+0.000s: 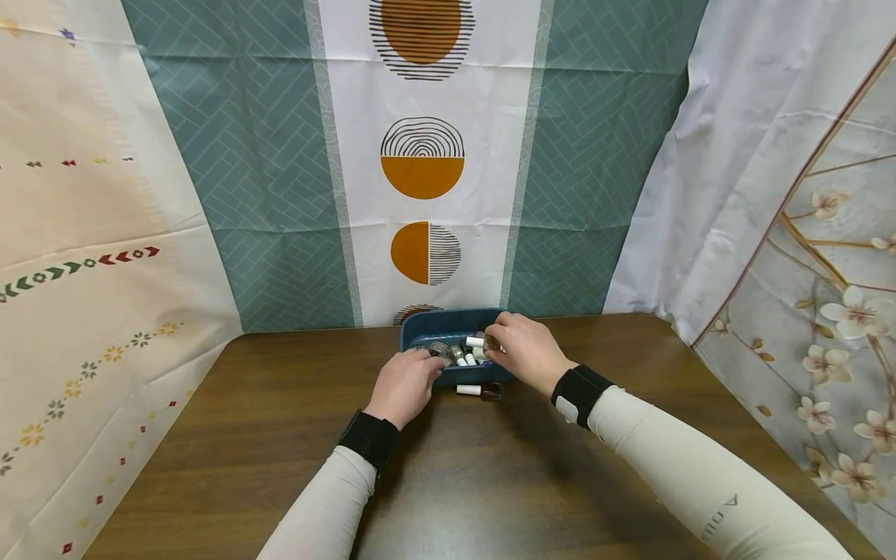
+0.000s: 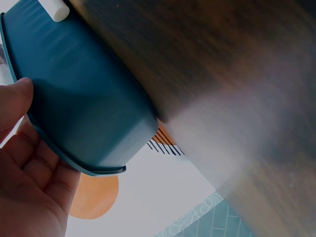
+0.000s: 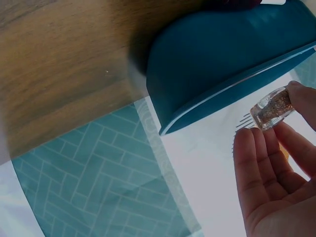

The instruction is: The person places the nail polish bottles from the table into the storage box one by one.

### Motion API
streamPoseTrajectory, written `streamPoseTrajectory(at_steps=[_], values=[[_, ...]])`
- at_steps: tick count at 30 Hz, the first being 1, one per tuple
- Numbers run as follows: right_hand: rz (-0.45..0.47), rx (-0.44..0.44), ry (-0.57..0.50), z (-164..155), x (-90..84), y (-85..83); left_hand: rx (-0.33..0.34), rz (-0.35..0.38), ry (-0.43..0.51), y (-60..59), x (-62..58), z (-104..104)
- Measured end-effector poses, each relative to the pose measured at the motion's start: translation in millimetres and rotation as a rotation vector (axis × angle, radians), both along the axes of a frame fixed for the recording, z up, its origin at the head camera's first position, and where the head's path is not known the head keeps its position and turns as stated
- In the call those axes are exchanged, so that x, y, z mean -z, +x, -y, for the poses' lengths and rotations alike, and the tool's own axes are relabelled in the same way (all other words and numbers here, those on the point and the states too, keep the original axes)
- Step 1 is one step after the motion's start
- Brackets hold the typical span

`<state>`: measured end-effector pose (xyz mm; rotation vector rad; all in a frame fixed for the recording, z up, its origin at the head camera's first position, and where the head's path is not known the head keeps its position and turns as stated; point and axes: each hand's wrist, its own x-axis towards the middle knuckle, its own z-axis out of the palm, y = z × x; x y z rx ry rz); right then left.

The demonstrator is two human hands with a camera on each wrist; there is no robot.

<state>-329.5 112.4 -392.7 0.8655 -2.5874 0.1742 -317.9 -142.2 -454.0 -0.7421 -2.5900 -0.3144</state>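
Note:
My right hand (image 1: 526, 350) is over the right end of a dark blue plastic bin (image 1: 458, 376). Between thumb and fingers it pinches a small clear nail polish bottle (image 3: 273, 108) with copper glitter inside; a white cap (image 1: 474, 342) points left. At the bin's front left corner, my left hand (image 1: 406, 383) grips the rim, thumb (image 2: 17, 101) on the outer side and fingers past the edge. Inside the bin lie several more bottles (image 1: 456, 354) with white caps, partly hidden by the hands.
One dark nail polish bottle (image 1: 492, 390) with a white cap lies on its side on the brown wooden table (image 1: 462, 482), just before the bin. A patterned cloth (image 1: 423, 101) hangs behind the table, with further cloths at both sides.

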Motion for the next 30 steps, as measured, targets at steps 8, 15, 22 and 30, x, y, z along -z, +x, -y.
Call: streamPoseTrajectory(at_steps=[8, 15, 22, 30], values=[[0.109, 0.025, -0.024, 8.1, 1.7, -9.0, -0.015, 0.042, -0.018, 0.9, -3.5, -1.7], [0.156, 0.036, -0.025, 16.0, 1.7, -10.6, -0.014, 0.024, -0.018, 1.2, -2.5, -1.3], [0.213, 0.069, -0.004, 21.5, 4.4, -16.8, 0.001, 0.019, -0.004, 3.1, -3.6, -0.5], [0.248, 0.083, 0.022, 25.1, 7.6, -21.3, -0.006, 0.028, 0.005, 1.7, -2.7, -0.7]])
